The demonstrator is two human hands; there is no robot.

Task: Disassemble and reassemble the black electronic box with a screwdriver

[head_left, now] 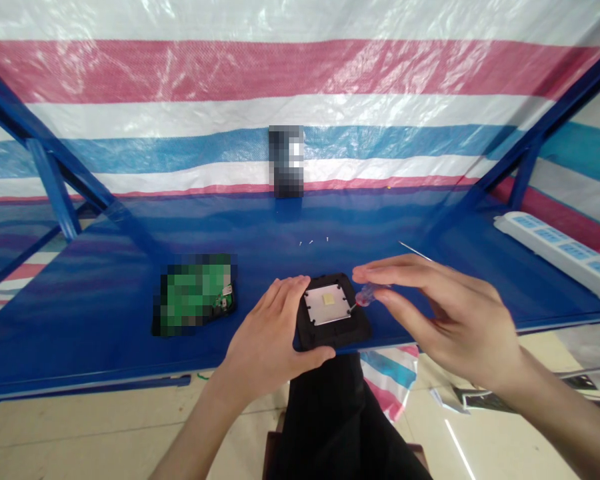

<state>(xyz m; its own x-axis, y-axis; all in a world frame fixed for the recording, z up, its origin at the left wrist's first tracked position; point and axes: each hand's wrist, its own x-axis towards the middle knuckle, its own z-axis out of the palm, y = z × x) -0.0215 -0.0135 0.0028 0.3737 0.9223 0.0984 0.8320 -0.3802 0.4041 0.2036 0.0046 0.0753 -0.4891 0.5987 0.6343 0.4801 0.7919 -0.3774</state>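
With thumb and fingers around its left side, my left hand (267, 340) grips a black plastic housing (363, 327) at the table's front edge. A silvery metal plate (317, 313) lies inside the housing, with a small cream pad (329, 299) in its middle. My right hand (450, 320) pinches a small screwdriver (366, 295) with a clear, reddish handle. The screwdriver is tilted, its tip at the plate's right corner; whether it sits in a screw is too small to tell.
Three tiny screws (311, 242) lie behind the housing. To the left is a green circuit board (195, 293), partly pixelated. A thin metal rod (414, 250) lies beyond my right hand. A white power strip (560, 243) is at the right, a pixelated dark object (285, 167) at the back.
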